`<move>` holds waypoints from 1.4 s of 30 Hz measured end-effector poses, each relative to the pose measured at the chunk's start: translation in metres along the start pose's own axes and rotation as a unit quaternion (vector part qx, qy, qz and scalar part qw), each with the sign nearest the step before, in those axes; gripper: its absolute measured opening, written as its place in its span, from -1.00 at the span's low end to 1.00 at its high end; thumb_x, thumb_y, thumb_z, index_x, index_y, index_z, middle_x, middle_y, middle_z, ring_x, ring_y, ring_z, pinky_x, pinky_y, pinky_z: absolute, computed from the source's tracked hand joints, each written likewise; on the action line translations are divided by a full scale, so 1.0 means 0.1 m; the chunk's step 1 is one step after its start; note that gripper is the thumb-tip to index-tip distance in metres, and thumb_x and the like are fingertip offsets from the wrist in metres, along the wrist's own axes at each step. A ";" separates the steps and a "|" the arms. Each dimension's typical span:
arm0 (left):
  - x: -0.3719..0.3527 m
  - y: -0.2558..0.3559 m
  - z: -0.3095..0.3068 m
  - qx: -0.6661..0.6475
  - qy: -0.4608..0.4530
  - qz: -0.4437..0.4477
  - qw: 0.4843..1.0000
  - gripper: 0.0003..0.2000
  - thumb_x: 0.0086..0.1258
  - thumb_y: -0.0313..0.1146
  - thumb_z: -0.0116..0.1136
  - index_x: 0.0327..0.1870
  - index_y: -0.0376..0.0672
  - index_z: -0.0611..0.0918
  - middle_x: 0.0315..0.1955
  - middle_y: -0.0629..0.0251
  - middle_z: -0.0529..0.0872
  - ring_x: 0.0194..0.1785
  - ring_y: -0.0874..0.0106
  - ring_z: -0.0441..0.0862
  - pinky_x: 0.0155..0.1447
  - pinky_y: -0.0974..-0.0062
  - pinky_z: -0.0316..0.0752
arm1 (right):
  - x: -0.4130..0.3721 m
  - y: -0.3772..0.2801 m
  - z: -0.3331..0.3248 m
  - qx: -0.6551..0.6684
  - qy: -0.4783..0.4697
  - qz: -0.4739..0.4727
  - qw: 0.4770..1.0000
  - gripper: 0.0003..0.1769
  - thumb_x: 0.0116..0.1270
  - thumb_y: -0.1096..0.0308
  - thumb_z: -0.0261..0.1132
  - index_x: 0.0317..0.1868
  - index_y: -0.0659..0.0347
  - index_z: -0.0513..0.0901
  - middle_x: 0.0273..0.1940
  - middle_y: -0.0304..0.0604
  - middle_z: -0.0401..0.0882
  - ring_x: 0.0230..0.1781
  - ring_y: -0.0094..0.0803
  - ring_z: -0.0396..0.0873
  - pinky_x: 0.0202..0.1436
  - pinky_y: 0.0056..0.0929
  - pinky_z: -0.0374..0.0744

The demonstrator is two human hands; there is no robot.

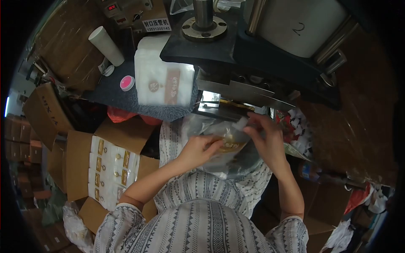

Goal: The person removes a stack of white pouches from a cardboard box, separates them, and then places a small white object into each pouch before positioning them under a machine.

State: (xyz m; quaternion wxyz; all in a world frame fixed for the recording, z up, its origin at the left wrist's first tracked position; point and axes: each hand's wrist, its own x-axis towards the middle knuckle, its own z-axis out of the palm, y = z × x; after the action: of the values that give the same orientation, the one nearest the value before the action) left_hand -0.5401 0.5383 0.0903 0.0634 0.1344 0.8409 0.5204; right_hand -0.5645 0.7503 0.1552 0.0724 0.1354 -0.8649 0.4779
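A translucent pouch with gold print point(233, 146) is held over my lap, in front of the press. My left hand point(200, 151) is closed on its left side, thumb and fingers bent together at the film. On the upper right, my right hand point(269, 139) pinches near a small whitish piece point(241, 123) at the pouch's top; its exact form is blurred. Beneath the pouch, a large clear plastic bag point(223, 172) spreads across my lap. The metal jaw point(244, 93) of the press is just beyond my hands.
Stacked white printed packs point(158, 78) lie on a grey towel point(168, 110) beside a pink-topped round tub point(127, 83) and a white tube point(105, 45). At left, an open carton point(78, 168) holds rows of packs. White scraps point(297, 122) fill a bag at right.
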 end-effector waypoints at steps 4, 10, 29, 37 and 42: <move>0.40 0.13 -0.04 -0.135 -0.060 -0.219 0.965 -0.71 0.39 -0.26 0.19 -0.17 -0.39 0.63 -0.46 0.30 0.67 -0.43 0.64 0.62 -0.39 0.60 0.46 | -0.08 0.06 -0.27 -0.093 0.017 0.005 0.996 -0.69 0.14 0.41 0.40 -0.11 0.30 0.59 -0.31 -0.05 0.61 -0.40 -0.26 0.61 -0.33 -0.31 0.55; 0.49 0.09 -0.06 -0.094 -0.047 -0.217 0.971 -0.64 0.38 -0.17 0.18 -0.05 -0.34 0.60 -0.34 0.15 0.69 -0.29 0.41 0.64 -0.15 0.47 0.50 | -0.21 0.99 -0.47 -0.564 0.088 0.081 0.817 -0.74 0.27 0.39 0.21 -0.04 0.24 0.54 -0.27 0.03 0.62 -0.33 -0.07 0.63 -0.19 -0.19 0.60; -0.20 0.20 -0.51 0.285 0.234 0.102 0.924 -0.89 0.18 -0.50 0.24 -0.27 -0.16 0.67 -0.42 0.21 0.62 -0.40 0.19 0.62 -0.38 0.36 0.48 | -0.05 -0.20 -0.03 0.131 -0.033 0.029 0.990 -0.82 0.22 0.60 0.29 -0.23 0.27 0.45 -0.15 -0.13 0.68 -0.19 -0.44 0.67 -0.12 -0.48 0.59; -0.12 0.24 -0.26 0.158 0.072 0.113 0.978 -0.90 0.23 -0.44 0.24 -0.27 -0.19 0.67 -0.49 0.19 0.63 -0.45 0.26 0.62 -0.40 0.40 0.46 | -0.07 -0.03 0.16 0.201 -0.093 0.051 0.974 -0.78 0.21 0.50 0.34 -0.19 0.29 0.47 -0.17 -0.11 0.70 -0.10 -0.24 0.68 0.03 -0.33 0.56; 0.28 0.05 -0.01 -0.077 -0.045 -0.101 0.991 -0.85 0.32 -0.36 0.20 -0.24 -0.27 0.66 -0.52 0.20 0.65 -0.51 0.42 0.60 -0.42 0.44 0.43 | -0.12 0.08 -0.01 0.044 0.050 0.037 0.997 -0.73 0.22 0.44 0.35 -0.10 0.28 0.51 -0.20 -0.04 0.68 -0.15 -0.11 0.67 -0.04 -0.33 0.58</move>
State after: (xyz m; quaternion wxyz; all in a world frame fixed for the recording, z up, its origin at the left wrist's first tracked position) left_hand -0.5662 0.5479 0.0960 0.1632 0.0671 0.8039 0.5680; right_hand -0.5559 0.7571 0.1459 0.0921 0.0819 -0.8427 0.5241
